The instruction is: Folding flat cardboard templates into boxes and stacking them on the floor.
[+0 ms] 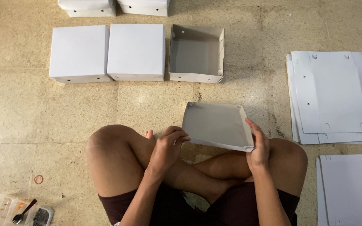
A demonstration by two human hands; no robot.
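Food container [9, 211]: clear plastic, on the floor at the person's left, a black fork [24, 211] lying in it; well apart from both hands.
Rubber band [38, 179]: red, loose on the floor just beyond the container.
Left hand [167, 147]: fingers curled shut over the near-left corner of the half-folded box; thumb hidden behind the fingers.
Right hand [258, 146]: palm flat against the right wall, fingers spread upward along it, thumb on the near edge; a holding press, not a closed fist.
Half-folded box [216, 125]: white outside, grey inside, a shallow tray held above the crossed legs, between the two hands. Open face tilted up and away from the person. Long side runs left to right, from one hand to the other. Both hands touch it; neither is nearer.
Flat sheets, near stack [350, 188]: white die-cut blanks on the floor at the person's right, just beside the right knee.
Flat sheets, far stack [334, 96]: larger pile with punched holes, beyond the near stack, on the right hand's side.
Open box [196, 53]: finished tray, grey inside showing, on the floor straight ahead of the held box, well apart from it.
Closed boxes [107, 52]: two white, side by side, touching, left of the open box.
Far boxes [114, 7]: two more at the top edge, partly cut off.
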